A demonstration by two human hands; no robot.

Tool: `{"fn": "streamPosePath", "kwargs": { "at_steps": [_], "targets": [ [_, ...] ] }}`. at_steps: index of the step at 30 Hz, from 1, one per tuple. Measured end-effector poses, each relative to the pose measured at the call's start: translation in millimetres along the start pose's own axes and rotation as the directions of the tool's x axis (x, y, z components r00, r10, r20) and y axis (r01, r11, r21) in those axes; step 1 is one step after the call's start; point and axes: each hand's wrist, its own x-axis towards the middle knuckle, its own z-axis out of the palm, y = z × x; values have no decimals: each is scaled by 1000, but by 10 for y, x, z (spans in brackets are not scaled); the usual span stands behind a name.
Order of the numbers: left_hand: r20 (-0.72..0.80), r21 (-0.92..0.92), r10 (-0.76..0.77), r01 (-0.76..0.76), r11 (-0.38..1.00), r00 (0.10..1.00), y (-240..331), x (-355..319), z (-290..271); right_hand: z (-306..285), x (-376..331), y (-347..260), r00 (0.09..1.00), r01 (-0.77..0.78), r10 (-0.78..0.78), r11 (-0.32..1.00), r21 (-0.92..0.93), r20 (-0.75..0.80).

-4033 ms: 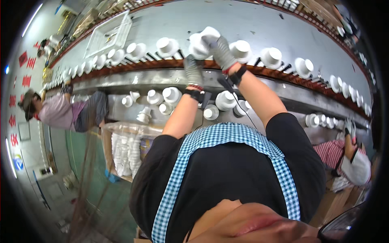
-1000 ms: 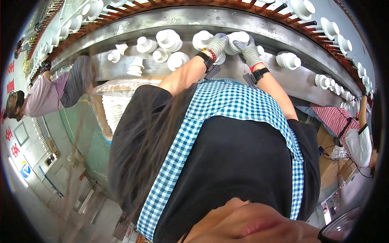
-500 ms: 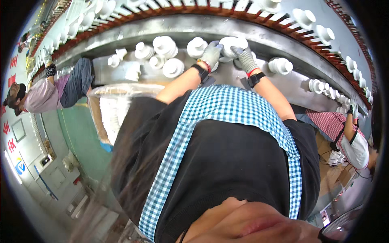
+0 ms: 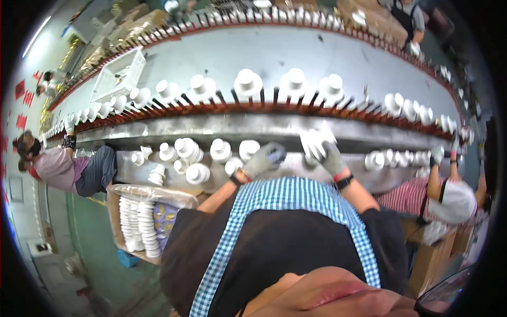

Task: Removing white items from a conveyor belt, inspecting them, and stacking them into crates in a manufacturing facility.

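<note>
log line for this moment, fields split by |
right hand: holds white piece, blurred | left hand: near white pieces on bench, grip unclear | box: stacked pieces inside

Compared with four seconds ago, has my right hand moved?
Yes, toward you: your right hand was beyond the metal ledge; now it's on its near side.

Green floor (image 4: 87,222), pale wall (image 4: 30,64), 1 light tube (image 4: 38,36).

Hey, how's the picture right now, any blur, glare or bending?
Head view: the white cups in the right hand look smeared, probably by motion; the brown rail bows into an arc; a lamp shines bright at upper left; the corners go black.
</note>
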Motion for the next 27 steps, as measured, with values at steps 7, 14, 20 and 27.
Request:
{"fn": "streamPosePath", "kwargs": {
  "at_steps": [7,14,20,27],
  "targets": [
    [92,918,451,-251,307,888,-997,-612,-842,-1205,-682,93,885,-418,460,854,-311,74],
    [-493,555,-102,403,728,864,-999,-1456,-826,-1100,1160,-206,919,-17,126,960,-280,375],
    [-513,505,-232,509,697,827,-432,-1793,-764,-1330,2027,-979,867,144,32,939,-312,497],
    [-601,466,-165,511,722,782,-781,-2055,-861,-1325,2283,-1805,929,164,-35,931,-326,368]
  ]
}}
